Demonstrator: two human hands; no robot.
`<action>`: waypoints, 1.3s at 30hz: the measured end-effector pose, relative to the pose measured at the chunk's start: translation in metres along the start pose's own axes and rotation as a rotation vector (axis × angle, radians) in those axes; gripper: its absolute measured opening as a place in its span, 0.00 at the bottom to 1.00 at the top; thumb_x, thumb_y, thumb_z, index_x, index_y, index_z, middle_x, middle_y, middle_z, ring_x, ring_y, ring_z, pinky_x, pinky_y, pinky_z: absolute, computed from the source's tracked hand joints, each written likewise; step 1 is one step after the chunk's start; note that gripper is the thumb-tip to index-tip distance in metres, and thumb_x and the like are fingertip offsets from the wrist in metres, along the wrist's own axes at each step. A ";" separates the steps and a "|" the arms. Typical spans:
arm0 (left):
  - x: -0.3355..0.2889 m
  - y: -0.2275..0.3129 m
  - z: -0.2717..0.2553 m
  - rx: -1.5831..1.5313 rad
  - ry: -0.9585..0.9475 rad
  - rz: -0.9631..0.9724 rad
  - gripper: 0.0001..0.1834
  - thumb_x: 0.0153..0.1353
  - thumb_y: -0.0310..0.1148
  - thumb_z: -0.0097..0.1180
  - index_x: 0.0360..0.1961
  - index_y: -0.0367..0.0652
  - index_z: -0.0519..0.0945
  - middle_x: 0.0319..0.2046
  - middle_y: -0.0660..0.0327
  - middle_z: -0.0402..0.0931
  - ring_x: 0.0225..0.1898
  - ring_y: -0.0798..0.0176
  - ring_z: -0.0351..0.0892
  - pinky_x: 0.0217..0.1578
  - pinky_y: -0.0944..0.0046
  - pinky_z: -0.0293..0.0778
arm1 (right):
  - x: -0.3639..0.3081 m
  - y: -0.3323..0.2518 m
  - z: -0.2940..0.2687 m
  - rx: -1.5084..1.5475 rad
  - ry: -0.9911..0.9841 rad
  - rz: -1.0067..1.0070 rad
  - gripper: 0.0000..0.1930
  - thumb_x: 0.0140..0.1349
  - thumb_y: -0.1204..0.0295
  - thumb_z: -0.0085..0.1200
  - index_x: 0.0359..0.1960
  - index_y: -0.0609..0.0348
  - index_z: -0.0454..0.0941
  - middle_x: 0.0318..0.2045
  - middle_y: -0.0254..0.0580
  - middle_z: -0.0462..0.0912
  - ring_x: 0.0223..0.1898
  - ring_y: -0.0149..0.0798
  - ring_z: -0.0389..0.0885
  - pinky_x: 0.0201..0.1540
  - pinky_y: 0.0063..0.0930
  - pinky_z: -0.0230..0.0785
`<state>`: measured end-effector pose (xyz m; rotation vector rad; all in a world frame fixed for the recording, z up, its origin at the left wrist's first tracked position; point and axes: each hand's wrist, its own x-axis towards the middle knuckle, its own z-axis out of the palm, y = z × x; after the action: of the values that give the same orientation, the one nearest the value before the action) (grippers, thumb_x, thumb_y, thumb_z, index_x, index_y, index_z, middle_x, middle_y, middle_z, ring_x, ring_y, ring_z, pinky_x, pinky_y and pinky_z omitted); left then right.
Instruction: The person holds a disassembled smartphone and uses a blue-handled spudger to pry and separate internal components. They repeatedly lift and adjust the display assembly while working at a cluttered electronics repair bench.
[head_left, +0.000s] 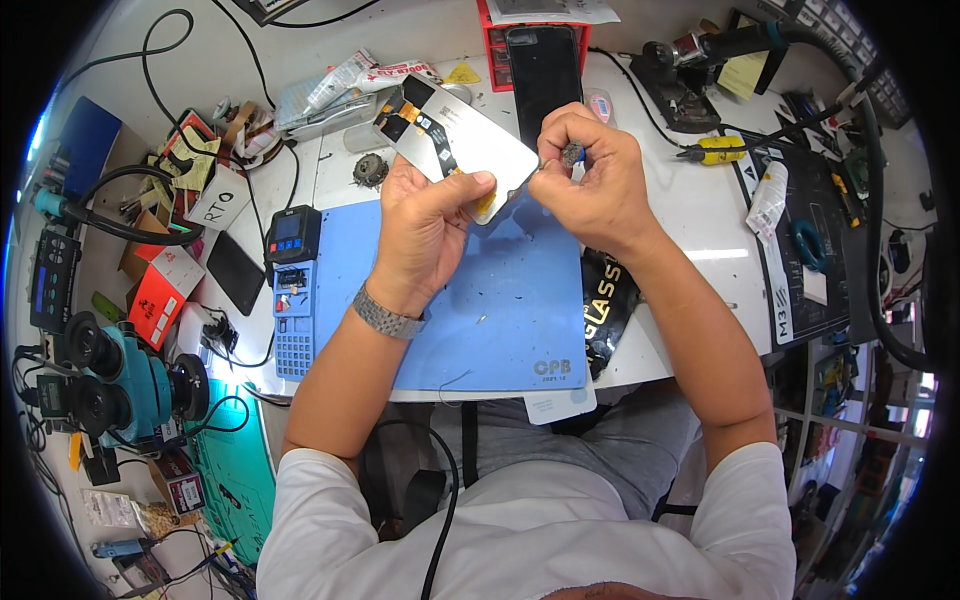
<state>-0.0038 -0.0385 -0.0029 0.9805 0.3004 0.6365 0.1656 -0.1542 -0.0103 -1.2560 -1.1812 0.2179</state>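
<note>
My left hand [422,225] is closed on a phone display panel [485,135], its silver back facing up with dark and orange flex cables on it. The thumb presses flat on the panel's lower end. My right hand [598,195] is closed in a pinch at the panel's right corner. A small tool [573,154] with a grey, fuzzy-looking end and a bit of blue sticks up from its fist; its kind is unclear. What the right fingertips grip at the edge is too small to make out. Both hands are above a blue work mat [480,320].
A dark phone [543,80] leans on a red drawer box [496,50] behind my hands. A ball of wire wool [370,170] sits left of the panel. A teal microscope [130,385] stands far left. A black mat [810,250] lies at right.
</note>
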 end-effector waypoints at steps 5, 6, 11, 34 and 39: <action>0.004 -0.006 -0.004 -0.060 0.000 -0.021 0.22 0.63 0.17 0.62 0.59 0.27 0.75 0.50 0.46 0.86 0.51 0.55 0.91 0.58 0.53 0.88 | 0.001 0.003 -0.001 0.205 -0.039 0.134 0.04 0.54 0.79 0.63 0.28 0.62 0.79 0.29 0.29 0.78 0.30 0.21 0.72 0.31 0.19 0.65; 0.004 -0.006 -0.005 -0.068 0.004 -0.043 0.23 0.63 0.18 0.62 0.59 0.26 0.75 0.51 0.46 0.86 0.52 0.55 0.91 0.59 0.52 0.88 | 0.000 0.005 -0.001 0.245 -0.046 0.143 0.04 0.55 0.79 0.63 0.27 0.61 0.79 0.29 0.27 0.78 0.30 0.20 0.71 0.31 0.19 0.64; 0.003 -0.004 -0.004 -0.108 -0.012 -0.056 0.22 0.64 0.17 0.61 0.59 0.24 0.75 0.52 0.44 0.86 0.53 0.52 0.90 0.60 0.50 0.88 | 0.001 0.004 -0.004 0.367 -0.100 0.321 0.04 0.59 0.79 0.60 0.28 0.58 0.79 0.28 0.22 0.76 0.30 0.18 0.69 0.31 0.18 0.61; 0.003 -0.001 -0.001 -0.061 0.045 -0.020 0.28 0.62 0.16 0.60 0.64 0.30 0.71 0.54 0.46 0.84 0.53 0.52 0.90 0.57 0.55 0.90 | 0.005 0.004 -0.011 0.452 -0.029 0.416 0.03 0.63 0.74 0.60 0.31 0.58 0.82 0.29 0.24 0.78 0.31 0.20 0.69 0.35 0.20 0.60; 0.004 -0.002 -0.003 -0.076 0.060 -0.010 0.26 0.61 0.15 0.61 0.62 0.30 0.72 0.52 0.45 0.85 0.51 0.52 0.91 0.55 0.55 0.90 | 0.007 0.002 -0.014 0.454 0.003 0.410 0.04 0.62 0.72 0.62 0.31 0.58 0.83 0.29 0.25 0.78 0.32 0.20 0.70 0.36 0.21 0.61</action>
<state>-0.0019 -0.0345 -0.0059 0.8877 0.3320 0.6641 0.1808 -0.1571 -0.0057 -1.0765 -0.7981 0.7444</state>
